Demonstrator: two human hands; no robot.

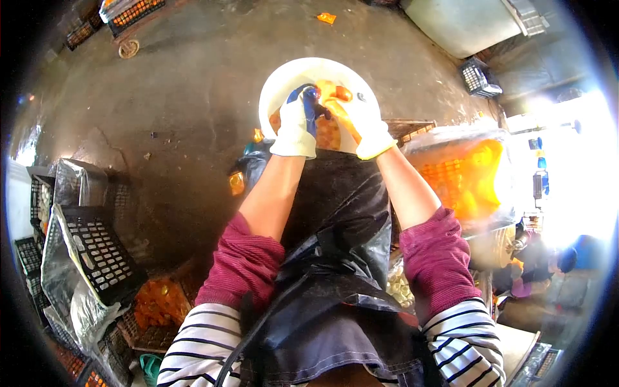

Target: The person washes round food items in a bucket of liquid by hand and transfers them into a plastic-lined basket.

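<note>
Both my hands are gloved and meet over a white basin in front of my black apron. My left hand, in a white and blue glove, has its fingers curled at the middle; what it grips is hidden. My right hand, in a white glove stained orange, is closed around a soft-looking orange piece, whose exact kind I cannot tell. The fingers of both hands nearly touch. Orange pieces lie in the basin below them.
At right is a plastic-lined crate with bright orange contents. Black crates and a crate of orange pieces stand at left. An orange scrap lies on the wet floor. A large pale tub stands ahead right.
</note>
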